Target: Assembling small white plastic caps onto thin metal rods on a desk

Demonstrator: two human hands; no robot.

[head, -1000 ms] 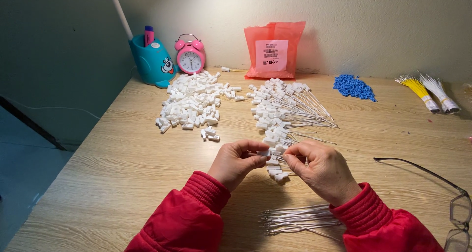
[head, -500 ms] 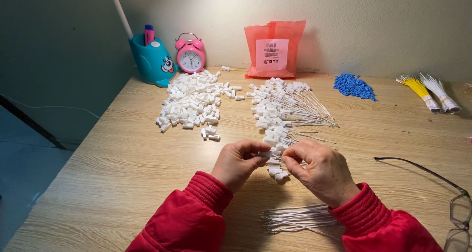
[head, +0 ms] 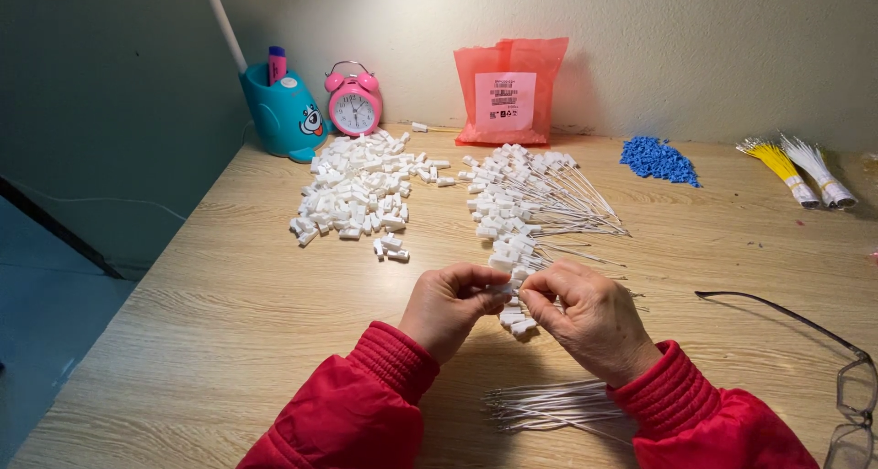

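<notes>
My left hand (head: 451, 306) and my right hand (head: 590, 316) meet over a wooden desk (head: 210, 314), both in red sleeves. Between their fingertips they pinch a small white plastic connector (head: 501, 288); whether a wire is in it is hidden by the fingers. Just beyond the hands runs a row of white connectors with thin white wires attached (head: 526, 208). A loose bundle of white wires (head: 549, 405) lies near my right wrist. A heap of bare white connectors (head: 352, 195) sits to the left.
At the back stand a teal pen holder (head: 283, 112), a pink alarm clock (head: 354, 105) and a red plastic bag (head: 510, 90). A pile of blue pieces (head: 658, 161) and yellow and white wire bundles (head: 800, 169) lie right. Glasses (head: 846, 378) rest at the right edge.
My hands have drawn slightly closer together over the connector. Nothing else on the desk has moved.
</notes>
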